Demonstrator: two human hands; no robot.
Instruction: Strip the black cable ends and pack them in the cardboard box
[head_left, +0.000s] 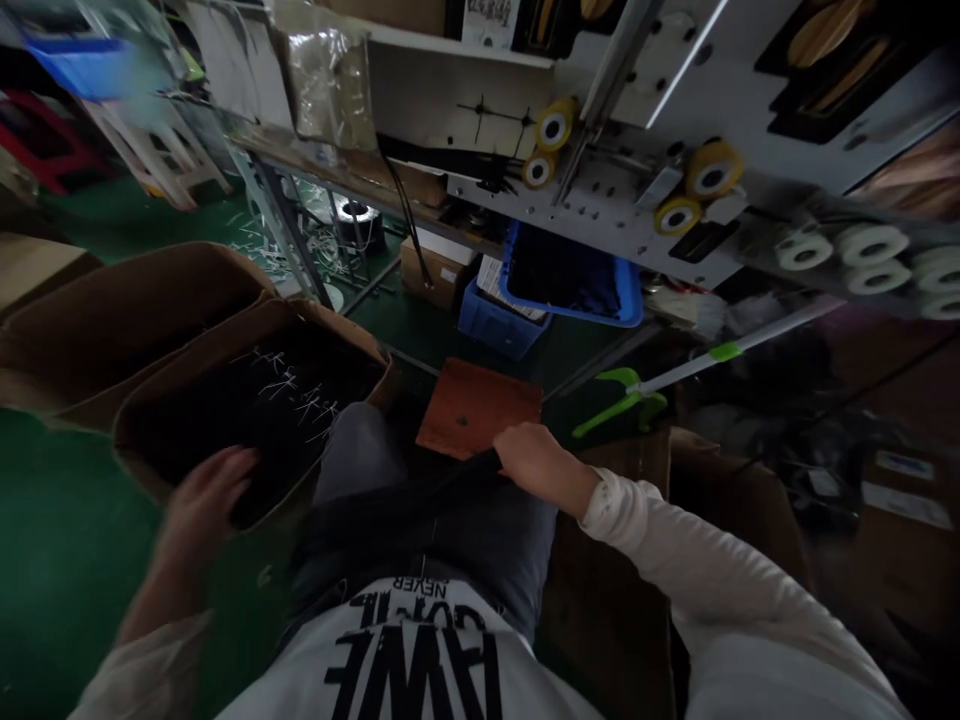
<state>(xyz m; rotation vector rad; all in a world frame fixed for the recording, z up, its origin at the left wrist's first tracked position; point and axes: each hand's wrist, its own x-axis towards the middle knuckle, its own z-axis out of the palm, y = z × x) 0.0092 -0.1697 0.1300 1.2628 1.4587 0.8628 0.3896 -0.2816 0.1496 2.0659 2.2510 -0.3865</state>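
Observation:
Across my lap lies a long, dark, floppy bundle (450, 482), possibly black cables. My right hand (531, 458) is closed round one end of it, above my right thigh. Out to the side, my left hand (206, 500) is blurred, its fingers stretched out at the edge of an open cardboard box (142, 455), and nothing shows in it. Inside that box is a mass of black items (225, 400) with thin white ties standing up from it. An orange-brown board (480, 405) lies just beyond my right hand.
A machine panel with yellow rollers (553, 128) rises ahead. Beneath it are a blue bin (630, 295) of dark pieces and a blue crate (495, 325). A pole with a green forked end (626, 400) slants at right. Another open box (135, 300) stands left.

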